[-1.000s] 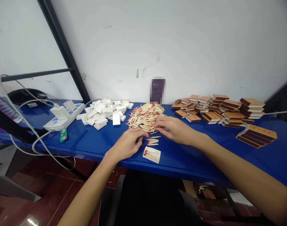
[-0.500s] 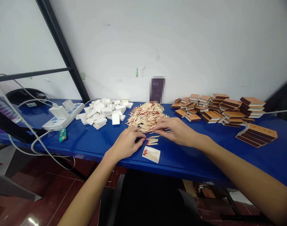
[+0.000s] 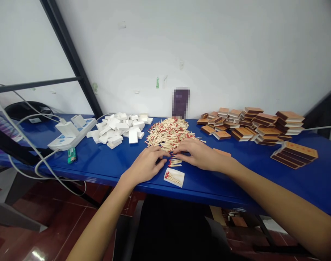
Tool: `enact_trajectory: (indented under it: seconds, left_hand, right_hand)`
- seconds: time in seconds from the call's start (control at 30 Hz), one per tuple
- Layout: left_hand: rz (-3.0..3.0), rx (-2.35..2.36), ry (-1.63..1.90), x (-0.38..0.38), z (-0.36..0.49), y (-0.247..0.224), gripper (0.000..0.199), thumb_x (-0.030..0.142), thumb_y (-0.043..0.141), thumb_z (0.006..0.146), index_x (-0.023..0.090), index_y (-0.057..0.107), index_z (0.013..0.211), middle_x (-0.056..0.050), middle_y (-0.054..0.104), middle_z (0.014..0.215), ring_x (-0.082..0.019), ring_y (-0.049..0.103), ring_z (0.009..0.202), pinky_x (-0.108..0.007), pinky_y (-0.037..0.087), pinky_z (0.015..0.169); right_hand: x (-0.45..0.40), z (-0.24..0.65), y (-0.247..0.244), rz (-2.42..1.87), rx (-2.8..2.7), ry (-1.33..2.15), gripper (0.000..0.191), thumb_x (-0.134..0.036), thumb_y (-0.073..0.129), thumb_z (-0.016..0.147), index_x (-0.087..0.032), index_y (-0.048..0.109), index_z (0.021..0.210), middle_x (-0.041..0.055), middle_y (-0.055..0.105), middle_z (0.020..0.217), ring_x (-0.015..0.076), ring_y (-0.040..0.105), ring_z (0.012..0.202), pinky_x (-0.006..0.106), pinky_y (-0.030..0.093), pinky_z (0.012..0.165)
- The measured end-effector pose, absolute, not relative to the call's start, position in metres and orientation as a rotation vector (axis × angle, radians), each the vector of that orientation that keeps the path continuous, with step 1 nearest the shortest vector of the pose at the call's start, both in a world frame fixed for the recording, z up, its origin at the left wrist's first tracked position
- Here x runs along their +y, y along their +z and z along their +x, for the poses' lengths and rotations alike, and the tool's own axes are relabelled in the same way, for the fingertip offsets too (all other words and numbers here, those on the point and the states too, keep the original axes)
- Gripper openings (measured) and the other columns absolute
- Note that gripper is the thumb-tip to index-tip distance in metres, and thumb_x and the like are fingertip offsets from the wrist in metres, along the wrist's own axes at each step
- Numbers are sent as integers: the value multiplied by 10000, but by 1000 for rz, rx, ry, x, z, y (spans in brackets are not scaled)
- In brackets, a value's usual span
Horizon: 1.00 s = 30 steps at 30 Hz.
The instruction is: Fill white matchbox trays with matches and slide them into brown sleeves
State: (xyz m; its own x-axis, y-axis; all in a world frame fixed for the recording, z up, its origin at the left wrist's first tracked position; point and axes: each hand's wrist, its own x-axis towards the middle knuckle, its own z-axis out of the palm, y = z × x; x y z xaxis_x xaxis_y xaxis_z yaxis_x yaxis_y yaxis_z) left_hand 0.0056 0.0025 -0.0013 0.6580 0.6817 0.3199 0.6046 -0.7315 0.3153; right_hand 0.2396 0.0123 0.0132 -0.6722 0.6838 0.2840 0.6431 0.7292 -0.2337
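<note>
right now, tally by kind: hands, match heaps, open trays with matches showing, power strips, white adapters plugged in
hands (left hand, right hand): 2
match heap: 1
open tray with matches: 1
power strip: 1
white adapters: 2
total: 7

1. A blue table (image 3: 100,166) runs along the wall.
2. At its middle lies a heap of red-tipped matches (image 3: 168,132), with a small row of matches (image 3: 175,162) nearer the front edge.
3. Just in front of that row is a white tray (image 3: 179,173) holding a few matches.
4. Left of the heap: a pile of white trays (image 3: 120,127), a power strip (image 3: 75,137) and a small green object (image 3: 71,155).
5. Right: orange-and-brown matchboxes (image 3: 243,132), some stacked, and a leaning row of boxes (image 3: 297,154).
</note>
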Motion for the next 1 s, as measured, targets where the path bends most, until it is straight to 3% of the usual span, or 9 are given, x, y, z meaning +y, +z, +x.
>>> enact_trajectory:
  seconds: [0.33,0.87,1.0]
  left_hand:
    - [2695,1043,628,1,6,1,173,215,502,955,203,675,968,-42,640,937,-207,578,957,-333,454,838]
    - [2722,1035,629,1,7,2,201,197,516,950,203,708,1008,-45,639,912,-202,583,922,-308,453,802]
    - [2719,1045,653,2,7,1,217,188,484,960,200,691,1023,-46,653,936,-205,590,937,-323,458,821]
  right_hand:
    - [6,242,23,-1112,-2649,170,227,-317,536,947,-183,719,961,83,670,902,232,597,857,356,426,766]
    - [1,241,26,-1082,-2658,362,269,-439,601,913,-193,699,963,70,651,940,226,596,901,354,436,811]
    - [5,241,18,-1021,-2624,399,201,-377,600,915,-202,692,952,59,635,941,208,593,878,333,434,788]
